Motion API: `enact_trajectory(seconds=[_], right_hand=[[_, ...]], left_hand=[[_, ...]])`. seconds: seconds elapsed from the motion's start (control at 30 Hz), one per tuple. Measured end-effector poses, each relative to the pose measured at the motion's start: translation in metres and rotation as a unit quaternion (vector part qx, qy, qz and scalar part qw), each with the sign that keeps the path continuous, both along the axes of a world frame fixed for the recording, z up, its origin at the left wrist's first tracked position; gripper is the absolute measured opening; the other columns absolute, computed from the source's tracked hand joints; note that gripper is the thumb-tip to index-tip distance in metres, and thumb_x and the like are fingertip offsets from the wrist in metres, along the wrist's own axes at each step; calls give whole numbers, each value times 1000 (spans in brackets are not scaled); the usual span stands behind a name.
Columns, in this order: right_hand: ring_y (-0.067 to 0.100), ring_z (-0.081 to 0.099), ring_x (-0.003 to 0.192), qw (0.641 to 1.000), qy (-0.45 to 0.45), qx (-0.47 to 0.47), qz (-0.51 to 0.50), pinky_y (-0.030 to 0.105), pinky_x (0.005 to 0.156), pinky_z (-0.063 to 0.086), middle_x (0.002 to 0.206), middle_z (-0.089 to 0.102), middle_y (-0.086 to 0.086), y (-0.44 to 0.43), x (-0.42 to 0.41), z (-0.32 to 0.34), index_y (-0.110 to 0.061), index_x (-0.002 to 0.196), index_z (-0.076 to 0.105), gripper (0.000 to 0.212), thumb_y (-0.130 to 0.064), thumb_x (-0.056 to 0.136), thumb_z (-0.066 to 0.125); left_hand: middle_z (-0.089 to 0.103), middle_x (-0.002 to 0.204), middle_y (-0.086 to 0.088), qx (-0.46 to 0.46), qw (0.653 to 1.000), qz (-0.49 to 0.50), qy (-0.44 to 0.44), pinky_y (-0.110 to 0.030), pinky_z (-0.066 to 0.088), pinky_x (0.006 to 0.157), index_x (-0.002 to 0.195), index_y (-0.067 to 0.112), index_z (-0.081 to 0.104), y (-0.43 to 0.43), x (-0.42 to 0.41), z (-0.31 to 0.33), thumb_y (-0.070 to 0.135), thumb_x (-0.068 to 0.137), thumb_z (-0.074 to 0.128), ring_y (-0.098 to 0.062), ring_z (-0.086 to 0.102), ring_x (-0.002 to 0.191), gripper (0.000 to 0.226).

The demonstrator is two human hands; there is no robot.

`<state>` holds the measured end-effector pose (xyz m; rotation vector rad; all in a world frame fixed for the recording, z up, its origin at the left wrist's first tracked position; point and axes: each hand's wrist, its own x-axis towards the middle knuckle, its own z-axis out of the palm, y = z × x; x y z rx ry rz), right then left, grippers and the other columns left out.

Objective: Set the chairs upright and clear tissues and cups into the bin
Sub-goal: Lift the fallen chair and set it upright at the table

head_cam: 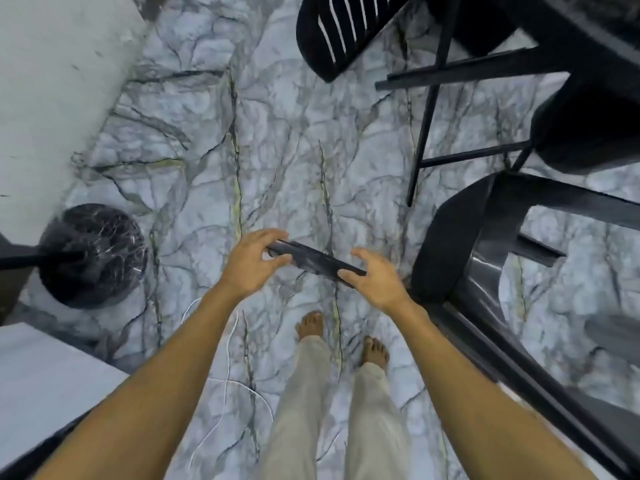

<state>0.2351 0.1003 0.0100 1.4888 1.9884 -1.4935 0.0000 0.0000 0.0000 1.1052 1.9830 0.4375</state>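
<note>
My left hand (pixel 252 261) and my right hand (pixel 372 277) each hold one end of a slim dark flat object (pixel 315 261), phone-like, at waist height over the marble floor. A black plastic chair (pixel 460 258) lies tipped on its side just right of my right hand, its legs running to the lower right. A second black chair with a slatted back (pixel 332 32) is tilted at the top. No tissues or cups are in view.
A round black marbled thing (pixel 93 254), either a bin or a pedestal base, stands at the left. Black table legs (pixel 433 109) cross the upper right. A white tabletop (pixel 41 386) fills the lower left. A white cable (pixel 227 341) trails by my bare feet.
</note>
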Motion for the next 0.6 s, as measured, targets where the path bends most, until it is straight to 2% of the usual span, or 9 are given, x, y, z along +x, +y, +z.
enact_trajectory(seconds=[0.07, 0.1, 0.23, 0.37, 0.5, 0.6], right_hand=[[25, 51, 127, 1000, -5, 1, -9, 33, 101, 40, 140, 54, 7, 1, -10, -22, -15, 138, 50, 58, -42, 90, 66], [25, 53, 124, 1000, -9, -4, -12, 32, 99, 41, 137, 56, 6, -1, -13, -33, -16, 138, 51, 57, -42, 89, 67], [23, 57, 118, 999, -30, -27, -26, 36, 98, 48, 132, 59, 3, -11, -25, -66, -20, 137, 51, 60, -49, 87, 66], [22, 57, 120, 998, -42, -18, -36, 43, 102, 46, 133, 59, 1, -19, -30, -85, -23, 137, 50, 61, -53, 86, 65], [20, 57, 121, 998, -47, 5, -28, 42, 105, 42, 132, 61, -3, -24, -32, -94, -25, 135, 52, 59, -53, 85, 66], [17, 56, 121, 998, -51, 19, -20, 42, 109, 36, 131, 62, -7, -25, -36, -94, -28, 135, 51, 58, -53, 85, 66]], left_hand=[[46, 146, 3, -34, 999, -2, 9, -31, 25, 114, 132, 30, 59, 2, -11, -21, 41, 86, 71, -19, 37, 137, 49], [42, 149, 3, -49, 999, -4, 11, -31, 22, 114, 134, 32, 57, 1, -16, -33, 41, 86, 70, -18, 32, 140, 50], [36, 152, 6, -88, 995, -40, -5, -33, 22, 116, 136, 37, 52, -3, -31, -70, 47, 85, 69, -16, 30, 141, 54], [47, 133, 15, -64, 996, -26, -55, -40, 36, 112, 124, 35, 62, 1, -41, -95, 46, 77, 77, -16, 45, 128, 50], [57, 109, 5, -32, 996, -4, -89, -34, 46, 100, 106, 32, 68, 9, -42, -101, 28, 74, 83, -14, 57, 104, 36], [61, 103, 6, -19, 993, 22, -111, -36, 48, 98, 101, 36, 69, 7, -43, -102, 27, 69, 85, -15, 61, 101, 36]])
